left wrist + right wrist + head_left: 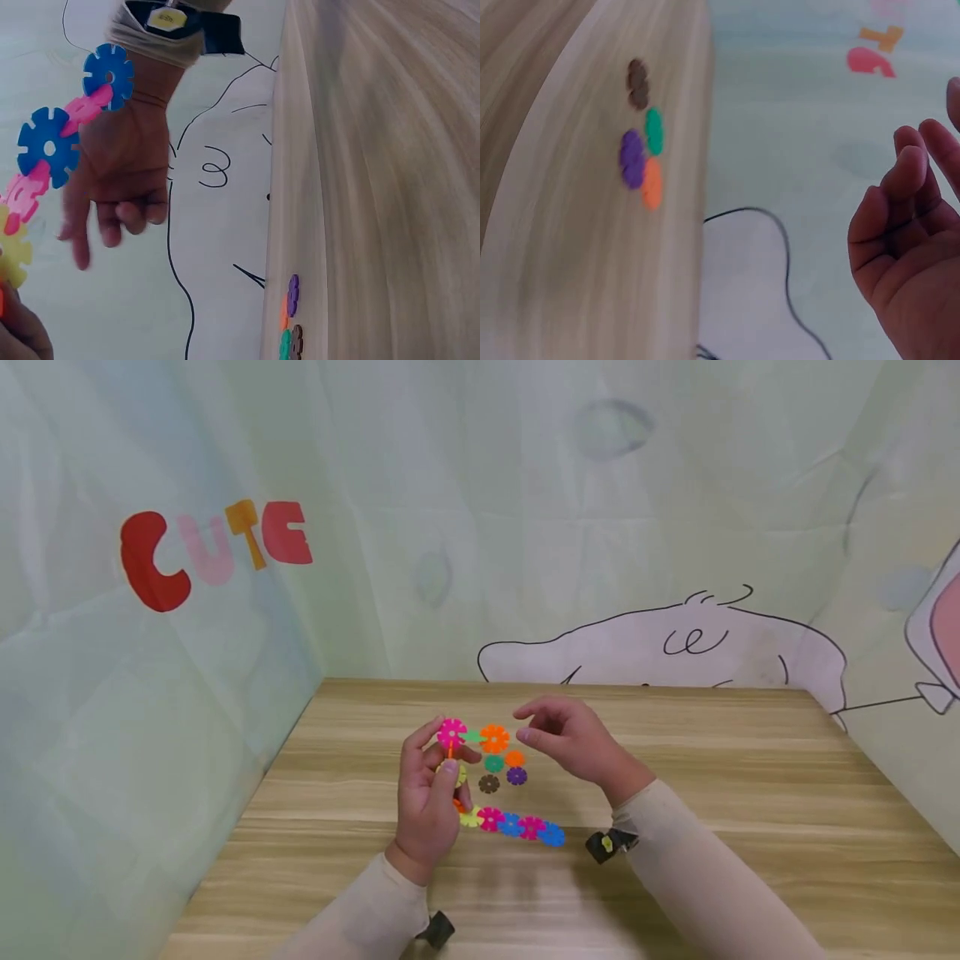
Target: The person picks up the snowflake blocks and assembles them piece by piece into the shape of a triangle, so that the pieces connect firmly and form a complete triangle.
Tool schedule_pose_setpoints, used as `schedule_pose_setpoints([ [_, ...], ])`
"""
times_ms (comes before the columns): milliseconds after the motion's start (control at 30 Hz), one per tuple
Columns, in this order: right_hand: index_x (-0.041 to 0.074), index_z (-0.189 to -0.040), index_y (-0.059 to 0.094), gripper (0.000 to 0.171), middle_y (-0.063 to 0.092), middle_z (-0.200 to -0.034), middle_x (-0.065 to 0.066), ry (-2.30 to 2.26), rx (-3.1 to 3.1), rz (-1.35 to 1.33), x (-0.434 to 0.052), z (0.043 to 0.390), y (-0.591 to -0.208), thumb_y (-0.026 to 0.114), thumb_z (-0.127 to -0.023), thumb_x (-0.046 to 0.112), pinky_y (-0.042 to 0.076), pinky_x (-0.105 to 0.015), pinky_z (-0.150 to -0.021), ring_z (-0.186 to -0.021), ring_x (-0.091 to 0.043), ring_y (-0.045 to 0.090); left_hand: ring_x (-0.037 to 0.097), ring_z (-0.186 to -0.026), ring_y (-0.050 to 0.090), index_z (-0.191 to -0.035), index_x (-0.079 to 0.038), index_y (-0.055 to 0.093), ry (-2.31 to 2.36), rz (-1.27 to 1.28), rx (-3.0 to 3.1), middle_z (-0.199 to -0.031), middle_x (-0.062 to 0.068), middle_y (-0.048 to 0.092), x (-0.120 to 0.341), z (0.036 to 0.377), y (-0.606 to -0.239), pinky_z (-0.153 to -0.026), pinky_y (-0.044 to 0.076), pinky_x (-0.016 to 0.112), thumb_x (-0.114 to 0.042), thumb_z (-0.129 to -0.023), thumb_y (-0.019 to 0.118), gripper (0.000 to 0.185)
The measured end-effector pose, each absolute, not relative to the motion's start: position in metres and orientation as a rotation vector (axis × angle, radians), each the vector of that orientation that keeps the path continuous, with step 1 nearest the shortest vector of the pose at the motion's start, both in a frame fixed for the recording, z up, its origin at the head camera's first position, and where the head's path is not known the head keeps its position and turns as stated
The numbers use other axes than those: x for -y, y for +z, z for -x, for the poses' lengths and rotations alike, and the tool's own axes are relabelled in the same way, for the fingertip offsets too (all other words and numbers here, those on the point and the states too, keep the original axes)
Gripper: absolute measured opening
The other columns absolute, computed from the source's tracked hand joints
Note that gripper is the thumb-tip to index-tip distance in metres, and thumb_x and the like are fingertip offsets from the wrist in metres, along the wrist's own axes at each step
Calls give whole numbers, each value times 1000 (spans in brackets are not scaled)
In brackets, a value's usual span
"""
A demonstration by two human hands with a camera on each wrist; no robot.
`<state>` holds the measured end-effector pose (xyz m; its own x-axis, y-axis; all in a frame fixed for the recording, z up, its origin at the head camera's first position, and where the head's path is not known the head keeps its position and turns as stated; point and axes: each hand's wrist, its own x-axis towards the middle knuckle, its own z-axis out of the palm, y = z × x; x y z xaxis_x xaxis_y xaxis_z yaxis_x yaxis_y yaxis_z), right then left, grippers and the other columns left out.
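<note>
Above the bench: the left hand holds up a linked chain of snowflake discs, fingers curled round its upper part near the pink disc.
Right hand: hovering just beside, fingers loosely bent, holding nothing.
Loose discs: brown, green, purple and orange, lying together on the bench.
Risk: the dangling chain may unclip if swung, since only slots join it.

Beige long sleeves, black wrist-worn cameras, bare hands
</note>
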<state>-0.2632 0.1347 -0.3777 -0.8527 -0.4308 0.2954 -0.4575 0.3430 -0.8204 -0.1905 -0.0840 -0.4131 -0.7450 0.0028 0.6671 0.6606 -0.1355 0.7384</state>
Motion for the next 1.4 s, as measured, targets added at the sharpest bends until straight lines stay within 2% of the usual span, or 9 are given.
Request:
schedule_pose_setpoints([
  [200,25,-110,69,23,62,-83,-1,1370,2833,-689,-136,284,-400,72,-88,31,52,-34,-60,-73,-22,56,19,-49,52,-143,-9,33,-1938,739,1696,-98,22,61,84,189,-412,-41,47,28,5,-98,32,47],
  [433,20,-110,71,24,61,-82,-2,1225,3053,-713,-133,296,-419,73,-87,19,51,-32,-60,-72,-21,56,19,-48,51,-143,-5,31,-1920,792,1664,-96,26,60,84,189,-411,-40,47,28,7,-98,32,47],
  [600,24,-107,72,23,62,-86,-1,1138,3185,-748,-128,300,-427,71,-86,14,51,-33,-65,-77,-21,56,20,-51,53,-143,-7,32,-1944,771,1681,-97,22,61,85,190,-411,-40,47,28,5,-98,32,47],
  [800,25,-107,73,29,63,-89,2,1048,3270,-779,-124,303,-432,70,-84,7,49,-34,-72,-82,-21,56,20,-48,51,-143,-5,31,-1949,776,1666,-97,23,61,85,190,-411,-40,47,28,6,-98,32,46],
  [1000,24,-104,72,32,63,-92,2,937,3276,-810,-122,304,-434,69,-83,0,49,-33,-78,-85,-20,56,19,-59,57,-143,-6,30,-1940,739,1695,-99,20,61,85,190,-411,-41,48,28,5,-98,33,46],
  [1200,23,-98,68,24,63,-91,2,935,3319,-759,-122,304,-433,72,-83,5,49,-35,-80,-85,-21,56,19,-66,60,-143,-5,30,-1943,726,1695,-98,20,61,85,190,-411,-41,48,28,6,-97,33,47],
  [1300,20,-95,66,19,63,-88,4,892,3346,-740,-123,303,-432,75,-82,10,50,-35,-81,-84,-20,57,19,-66,60,-143,-8,31,-1945,705,1703,-98,20,61,85,190,-411,-42,49,28,5,-98,34,47],
  [1400,18,-92,64,17,62,-87,4,862,3355,-734,-123,303,-432,77,-82,14,50,-35,-82,-83,-19,56,22,-74,61,-143,-11,32,-1952,682,1711,-99,19,61,85,190,-410,-42,49,29,5,-98,34,48],
])
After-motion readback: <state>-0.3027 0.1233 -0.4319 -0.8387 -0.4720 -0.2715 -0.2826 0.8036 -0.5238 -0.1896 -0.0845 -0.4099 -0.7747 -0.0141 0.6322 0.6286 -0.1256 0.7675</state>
